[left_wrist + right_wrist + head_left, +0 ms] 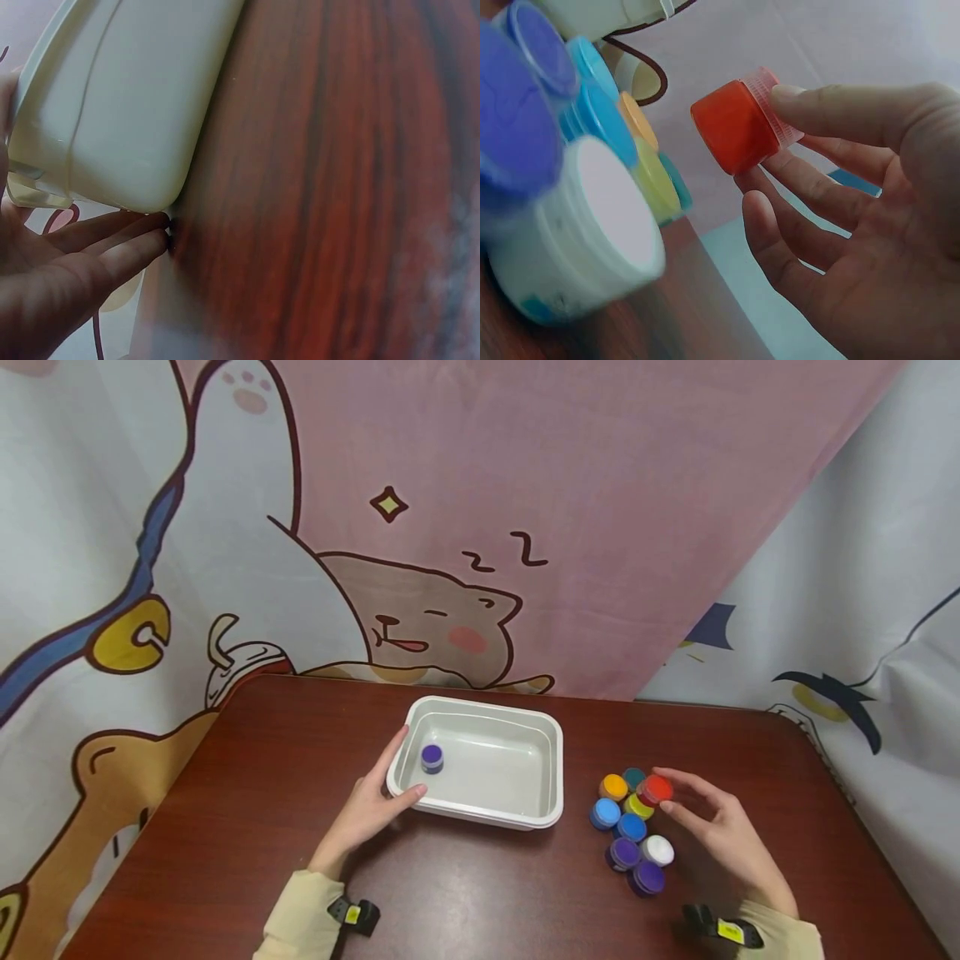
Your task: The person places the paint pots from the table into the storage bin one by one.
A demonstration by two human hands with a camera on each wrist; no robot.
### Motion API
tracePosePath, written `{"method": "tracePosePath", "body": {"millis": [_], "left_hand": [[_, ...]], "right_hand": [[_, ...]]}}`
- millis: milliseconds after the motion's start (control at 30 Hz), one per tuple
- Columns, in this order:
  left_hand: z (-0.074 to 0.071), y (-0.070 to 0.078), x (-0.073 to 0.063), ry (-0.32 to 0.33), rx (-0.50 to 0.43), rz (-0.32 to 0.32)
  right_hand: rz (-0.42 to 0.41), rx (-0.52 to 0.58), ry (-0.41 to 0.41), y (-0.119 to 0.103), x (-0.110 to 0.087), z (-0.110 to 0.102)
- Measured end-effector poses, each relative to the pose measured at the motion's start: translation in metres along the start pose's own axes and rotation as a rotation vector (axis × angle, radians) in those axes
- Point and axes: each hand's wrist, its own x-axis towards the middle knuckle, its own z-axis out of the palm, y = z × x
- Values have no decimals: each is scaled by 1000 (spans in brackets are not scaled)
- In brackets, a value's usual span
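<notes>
- Head view, closest in: pale sleeves (300,910) with black straps (356,914) at the wrists, both arms reaching over the dark wooden table (225,827).
- Next up, the right hand (723,831), and it has the red jar (657,788)! Thumb on one side, fingers on the other, pinched snugly around the lid.
- Right wrist view backs that up: the jar hangs in the fingers above the table, a little apart from its neighbours, with one fingertip standing off.
- Over to the left hand (369,814): thumb at the near rim, fingers fairly straight along the outside of the left end, spread wide about the corner of the white tray (487,777).
- Beside the right hand sits the cluster, nearest first: two purple jars (647,877), a white jar (657,850), a blue jar (631,827), a light blue jar (604,813), then the yellow jar (638,806), orange jar (613,787) and teal jar (634,778).
- Inside the tray, toward its left end, one small purple-topped jar (432,758).
- Farthest back, a pink and white cloth (637,485) with a sleeping cartoon animal (442,618).
</notes>
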Motion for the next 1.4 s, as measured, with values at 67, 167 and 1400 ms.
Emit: {"method": "tracePosePath", "body": {"millis": [67, 167, 1400], "left_hand": [[0, 0, 0, 2, 1, -3], [0, 0, 0, 3, 1, -6], [0, 0, 0, 9, 7, 1]], "right_hand": [[-3, 11, -7, -2, 2, 3], [-4, 24, -18, -5, 5, 8], [-198, 242, -161, -76, 63, 65]]}}
